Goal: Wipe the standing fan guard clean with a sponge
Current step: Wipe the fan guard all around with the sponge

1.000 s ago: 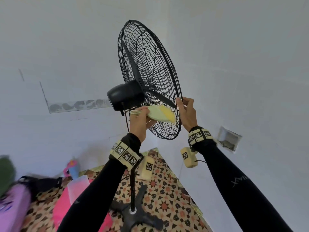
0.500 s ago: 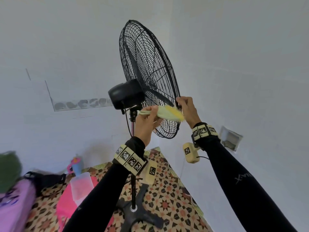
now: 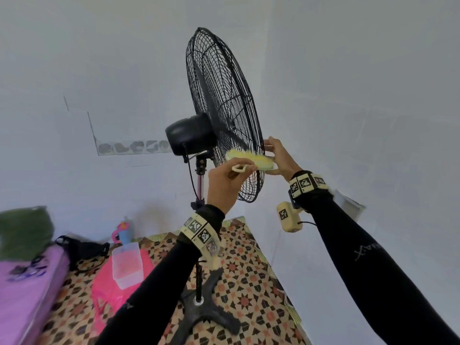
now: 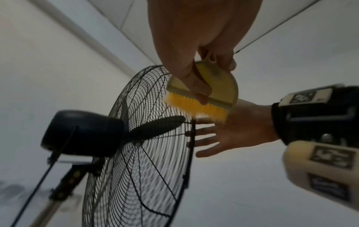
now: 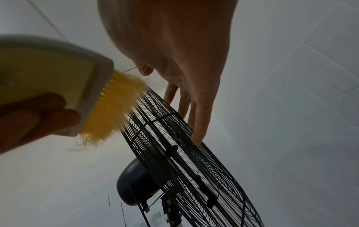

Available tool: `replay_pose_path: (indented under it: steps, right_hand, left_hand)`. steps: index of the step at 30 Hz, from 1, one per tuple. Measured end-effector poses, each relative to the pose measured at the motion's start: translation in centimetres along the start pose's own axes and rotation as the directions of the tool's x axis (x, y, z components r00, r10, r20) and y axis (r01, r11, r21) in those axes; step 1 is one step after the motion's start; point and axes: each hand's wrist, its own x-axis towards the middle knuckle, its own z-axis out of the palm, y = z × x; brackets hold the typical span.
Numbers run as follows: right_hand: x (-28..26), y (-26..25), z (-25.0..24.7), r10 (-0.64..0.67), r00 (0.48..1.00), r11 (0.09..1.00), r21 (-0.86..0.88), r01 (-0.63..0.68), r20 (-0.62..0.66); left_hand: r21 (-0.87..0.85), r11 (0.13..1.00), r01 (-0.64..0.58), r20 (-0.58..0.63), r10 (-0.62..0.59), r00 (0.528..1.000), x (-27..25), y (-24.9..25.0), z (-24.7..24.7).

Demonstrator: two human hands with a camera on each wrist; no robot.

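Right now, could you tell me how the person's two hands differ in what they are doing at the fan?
The left hand curls its fingers around a yellow brush; the right hand holds nothing. The left hand sits on the motor side of the fan guard; the right hand lays straight fingers against the guard's outer rim. Both are raised at the guard's lower edge.
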Motion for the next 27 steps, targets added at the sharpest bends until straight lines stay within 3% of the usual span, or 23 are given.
replay_pose_path:
  steps: [5,9,11,14,19,21,25,27]
  right_hand:
    - [-0.1,0.6,0.1,-0.021,1.0,0.998,0.058,0.02,0.02]
    - [0.0,0.5,0.1,-0.007,1.0,0.998,0.062,0.005,0.03]
    - [0.0,0.6,0.2,-0.006,1.0,0.999,0.053,0.006,0.005]
    - [0.2,0.7,0.4,-0.029,0.999,0.999,0.041,0.031,-0.031]
    - [0.4,0.5,0.3,-0.036,0.999,0.999,0.03,0.037,-0.035]
    - [0.5,0.4,0.3,-0.027,0.999,0.999,0.02,0.028,-0.048]
    - [0.7,0.7,0.6,-0.038,0.995,0.999,-0.023,0.036,-0.094]
    - [0.7,0.9,0.7,-0.056,0.992,0.997,-0.059,0.05,-0.112]
  left_hand:
    - [-0.003,0.993,0.119,-0.117,-0.118,0.986,-0.5,-1.4,0.7]
    - [-0.058,0.972,0.23,-0.284,-0.236,0.929,-0.3,-3.5,-2.4]
    - [-0.147,0.965,0.217,-0.203,-0.244,0.948,-0.6,-3.3,-2.6]
    - [-0.116,0.981,0.153,-0.069,-0.162,0.984,-0.9,-2.5,-1.1]
    - [-0.209,0.945,0.251,-0.195,-0.292,0.936,0.7,-3.9,-1.9]
    - [-0.2,0.948,0.249,-0.209,-0.289,0.934,0.5,-4.1,-2.4]
    - [-0.231,0.95,0.211,-0.035,-0.225,0.974,-0.1,-3.3,-1.6]
    - [-0.235,0.947,0.22,-0.016,-0.23,0.973,0.1,-3.7,-2.1]
